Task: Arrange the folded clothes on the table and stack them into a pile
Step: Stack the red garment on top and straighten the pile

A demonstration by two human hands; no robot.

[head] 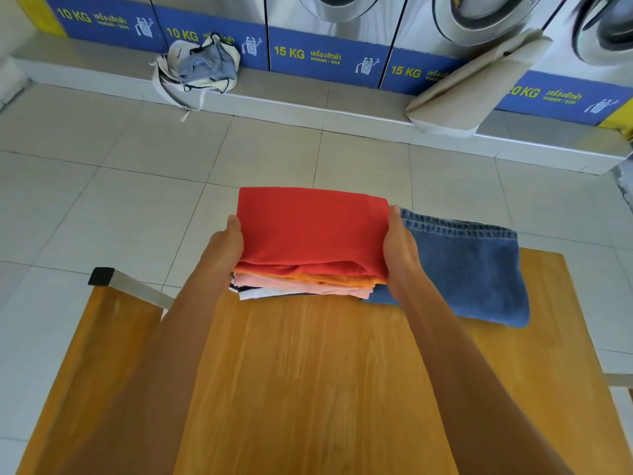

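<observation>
Folded clothes sit stacked at the far edge of the wooden counter, red piece on top. Left hand and right hand press against opposite sides of the pile, clamping it. Folded jeans lie just right of the pile, touching it.

Bright daylight, sharp, bowed wide-angle edges

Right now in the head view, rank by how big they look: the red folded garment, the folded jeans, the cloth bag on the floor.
1. red folded garment, largest, topping the pile
2. folded jeans, close behind, though partly hidden by the right hand
3. cloth bag, smallest in view, but farther away, so its true size is unsure
</observation>
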